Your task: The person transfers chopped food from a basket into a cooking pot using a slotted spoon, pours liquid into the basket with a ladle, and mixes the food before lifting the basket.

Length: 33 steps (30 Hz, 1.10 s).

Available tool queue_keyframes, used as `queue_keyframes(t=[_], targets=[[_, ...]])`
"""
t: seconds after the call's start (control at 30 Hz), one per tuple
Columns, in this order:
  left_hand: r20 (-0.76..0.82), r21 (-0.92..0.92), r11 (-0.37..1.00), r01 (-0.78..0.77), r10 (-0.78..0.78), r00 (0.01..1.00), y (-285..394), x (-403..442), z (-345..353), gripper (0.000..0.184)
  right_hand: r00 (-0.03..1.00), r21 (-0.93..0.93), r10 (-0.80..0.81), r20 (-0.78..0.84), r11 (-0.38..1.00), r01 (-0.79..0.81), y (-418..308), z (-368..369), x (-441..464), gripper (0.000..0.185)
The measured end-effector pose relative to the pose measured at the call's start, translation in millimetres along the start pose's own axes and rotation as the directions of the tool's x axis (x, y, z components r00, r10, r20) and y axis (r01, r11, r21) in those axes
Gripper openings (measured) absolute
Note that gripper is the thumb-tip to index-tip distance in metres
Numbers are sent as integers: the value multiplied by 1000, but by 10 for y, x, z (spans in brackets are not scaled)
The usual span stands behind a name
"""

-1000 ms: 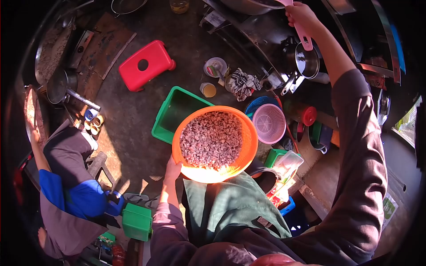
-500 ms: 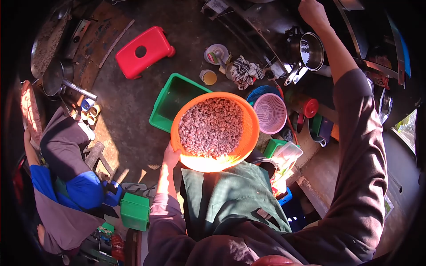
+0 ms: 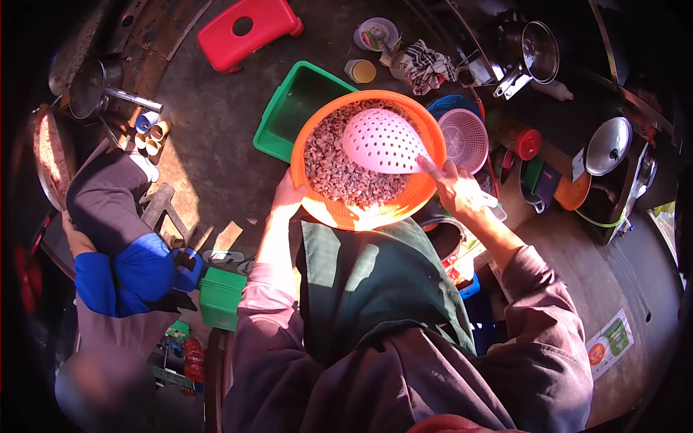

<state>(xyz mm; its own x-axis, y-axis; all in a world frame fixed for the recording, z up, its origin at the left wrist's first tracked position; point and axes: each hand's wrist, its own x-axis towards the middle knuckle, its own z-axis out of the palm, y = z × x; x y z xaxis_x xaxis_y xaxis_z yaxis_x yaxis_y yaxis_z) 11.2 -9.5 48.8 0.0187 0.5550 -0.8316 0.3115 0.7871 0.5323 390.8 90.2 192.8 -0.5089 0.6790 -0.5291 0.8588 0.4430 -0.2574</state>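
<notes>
An orange basket point(image 3: 426, 195) full of small pinkish-brown pieces point(image 3: 325, 162) is in front of my body, above my green apron point(image 3: 361, 281). My left hand point(image 3: 288, 195) grips its left rim, fingers partly hidden by the rim. My right hand point(image 3: 458, 189) is closed round the handle of a pink slotted ladle point(image 3: 382, 141). The ladle's perforated bowl lies over the pieces, inside the basket's outline; whether it touches them I cannot tell. A green tub point(image 3: 278, 115) shows partly behind the basket.
A red stool point(image 3: 249, 32) is ahead on the floor. Right of the basket are a pink colander point(image 3: 462, 141) and a red-lidded jar point(image 3: 528, 143). A pan point(image 3: 540, 52) and a lid point(image 3: 608, 146) lie farther right. A co-worker point(image 3: 123, 267) in blue sits at left.
My right hand has come down from the upper right with the pink ladle, now over the pieces. The basket, still held by my left hand, appears higher in view as the view shifted.
</notes>
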Motion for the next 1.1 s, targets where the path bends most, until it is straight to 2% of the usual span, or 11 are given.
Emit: queue_keyframes(t=[0.13, 0.37, 0.47, 0.6, 0.7, 0.73, 0.83, 0.87, 0.97, 1.0, 1.1], targets=[[29, 3, 1000, -31, 31, 999, 59, 3, -27, 55, 995, -143, 101, -17, 984, -102, 114, 339, 124, 64], [-22, -18, 999, -44, 44, 999, 49, 19, -14, 54, 986, -34, 56, 154, 998, -52, -192, 815, 248, 61], [-23, -12, 998, -61, 60, 998, -65, 44, 11, 54, 995, 79, -57, 78, 996, 51, -226, 1125, 195, 55], [-18, -40, 998, -57, 57, 998, -111, 49, -5, 54, 985, 387, 34, 167, 917, -98, -406, 1254, 194, 47], [-21, -47, 998, -37, 36, 999, -132, 28, 0, 54, 994, 457, -9, -113, 887, 60, -378, 1399, 183, 46], [-22, -41, 999, -32, 32, 999, -144, 29, 0, 54, 1000, 509, -3, 3, 861, 1, -352, 1408, 193, 46], [-26, -12, 999, -33, 33, 999, -149, 2, -8, 55, 998, 577, -39, 48, 817, 4, -256, 1311, 138, 44], [-23, -12, 1000, -29, 29, 999, -150, -5, -30, 55, 998, 588, -59, -16, 807, 58, -198, 1321, 100, 43], [-13, -20, 1000, -18, 18, 1000, -5, -25, -18, 54, 995, 525, -25, 96, 850, -29, -261, 1220, 112, 40], [2, -17, 1000, -12, 12, 1000, 24, -26, -14, 53, 999, 412, 14, 34, 911, -27, -383, 1160, 183, 38], [-42, 68, 998, -18, 21, 999, 44, 14, -74, 53, 1000, 470, 30, 4, 882, -29, -422, 1323, 238, 38]])
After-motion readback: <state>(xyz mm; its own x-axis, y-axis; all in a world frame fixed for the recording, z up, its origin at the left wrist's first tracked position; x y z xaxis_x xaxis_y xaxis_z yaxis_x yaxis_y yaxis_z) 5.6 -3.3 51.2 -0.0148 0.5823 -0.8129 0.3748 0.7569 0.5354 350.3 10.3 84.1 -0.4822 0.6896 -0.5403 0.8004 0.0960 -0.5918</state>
